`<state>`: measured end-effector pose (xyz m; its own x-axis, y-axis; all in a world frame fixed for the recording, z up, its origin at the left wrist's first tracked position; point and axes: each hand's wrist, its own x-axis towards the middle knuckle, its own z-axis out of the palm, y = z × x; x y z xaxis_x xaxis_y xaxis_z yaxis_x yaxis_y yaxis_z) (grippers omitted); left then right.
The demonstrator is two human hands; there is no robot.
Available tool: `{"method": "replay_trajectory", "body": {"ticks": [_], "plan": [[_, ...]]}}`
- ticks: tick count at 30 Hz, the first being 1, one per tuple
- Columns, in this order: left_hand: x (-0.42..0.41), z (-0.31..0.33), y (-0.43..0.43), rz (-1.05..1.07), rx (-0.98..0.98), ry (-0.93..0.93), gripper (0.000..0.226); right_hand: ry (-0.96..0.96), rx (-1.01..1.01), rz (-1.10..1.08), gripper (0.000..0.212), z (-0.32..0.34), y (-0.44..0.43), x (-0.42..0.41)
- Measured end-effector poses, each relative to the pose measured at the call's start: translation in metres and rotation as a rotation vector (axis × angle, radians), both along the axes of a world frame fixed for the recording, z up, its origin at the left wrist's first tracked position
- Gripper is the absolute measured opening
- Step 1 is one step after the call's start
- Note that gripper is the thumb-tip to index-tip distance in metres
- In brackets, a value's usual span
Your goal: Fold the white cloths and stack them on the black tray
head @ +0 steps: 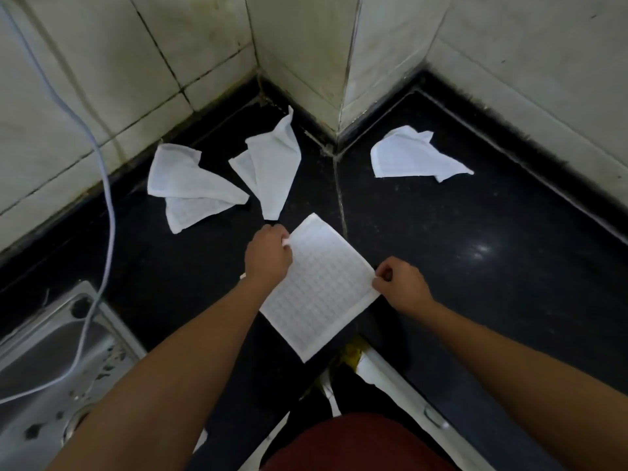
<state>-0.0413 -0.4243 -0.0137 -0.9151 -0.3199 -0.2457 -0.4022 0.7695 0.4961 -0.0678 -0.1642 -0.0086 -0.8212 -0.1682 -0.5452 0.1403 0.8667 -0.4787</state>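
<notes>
A white gridded cloth (319,287) lies spread flat on the black counter (492,266) near its front edge. My left hand (268,256) pinches the cloth's left edge. My right hand (399,288) pinches its right corner. Three more white cloths lie crumpled farther back: one at the left (190,188), one in the middle (272,164), one at the right (407,158). No black tray can be seen in view.
A steel sink (51,362) sits at the lower left, with a white cable (108,215) hanging down the tiled wall (85,79) into it. A tiled pillar (323,56) juts into the counter at the back. Below the counter's front edge is red clothing (356,443).
</notes>
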Motion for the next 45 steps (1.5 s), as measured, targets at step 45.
{"method": "replay_trajectory", "body": {"ticks": [45], "plan": [[0.058, -0.008, -0.034, 0.403, 0.131, -0.187, 0.01, 0.144, 0.021, 0.399, 0.015, -0.009, -0.114, -0.119]]}}
